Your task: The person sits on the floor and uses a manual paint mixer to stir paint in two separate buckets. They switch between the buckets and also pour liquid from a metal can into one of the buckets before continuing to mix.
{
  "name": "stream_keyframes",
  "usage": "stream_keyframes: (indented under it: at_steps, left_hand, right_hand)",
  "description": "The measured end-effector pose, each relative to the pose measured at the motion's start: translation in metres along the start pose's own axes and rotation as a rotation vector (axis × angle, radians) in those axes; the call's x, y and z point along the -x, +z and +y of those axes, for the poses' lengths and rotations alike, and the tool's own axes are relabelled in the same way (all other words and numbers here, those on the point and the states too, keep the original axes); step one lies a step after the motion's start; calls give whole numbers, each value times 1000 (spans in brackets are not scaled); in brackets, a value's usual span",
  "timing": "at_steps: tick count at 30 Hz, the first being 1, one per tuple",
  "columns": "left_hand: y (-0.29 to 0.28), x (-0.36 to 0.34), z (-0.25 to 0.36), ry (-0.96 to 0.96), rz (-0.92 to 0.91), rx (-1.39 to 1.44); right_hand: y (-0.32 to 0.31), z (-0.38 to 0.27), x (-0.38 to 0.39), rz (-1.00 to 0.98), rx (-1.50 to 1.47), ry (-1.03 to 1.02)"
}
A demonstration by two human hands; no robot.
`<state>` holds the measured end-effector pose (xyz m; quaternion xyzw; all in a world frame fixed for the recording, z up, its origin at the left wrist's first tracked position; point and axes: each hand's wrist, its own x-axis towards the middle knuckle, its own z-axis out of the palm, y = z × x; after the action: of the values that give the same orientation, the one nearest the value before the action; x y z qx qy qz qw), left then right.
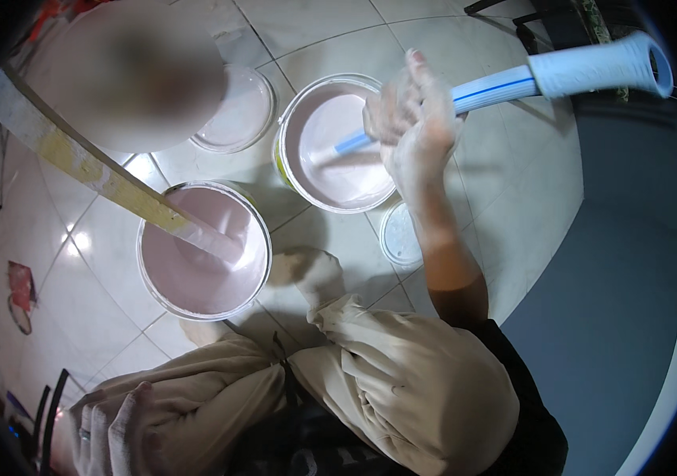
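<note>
My right hand [421,119] is wrapped around a light blue plastic pipe [497,87] with a wide socket at its upper end. The pipe slants down into the far paint bucket [284,155], where its lower end dips into pale pink paint [330,170]. Pale smears cover the hand. My left hand [112,428] lies on my left thigh, its fingers stretched out and nothing in them. In the near bucket [144,270], a paint-stained wooden stick [108,170] leans on the rim with its lower end in more pale pink paint.
A pink-smeared lid [239,111] lies beyond the buckets, and a small round lid [400,234] beside the far one. A blurred round shape [128,75] hides part of the upper left. A grey wall [600,317] bounds the right. A red scrap [21,285] lies on the tiled floor at left.
</note>
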<state>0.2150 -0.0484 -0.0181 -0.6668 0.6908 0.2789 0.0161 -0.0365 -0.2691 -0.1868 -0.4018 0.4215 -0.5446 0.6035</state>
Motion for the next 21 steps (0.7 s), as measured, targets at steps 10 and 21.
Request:
stream_keyframes:
  at_steps: [10, 21]
  left_hand:
    - [-3, 0, 32, -132, -79, -29]
    - [1, 7, 35, -92, -28, 16]
  right_hand:
    - [-24, -2, 10, -66, 234, 64]
    - [-25, 1, 7, -22, 290, -113]
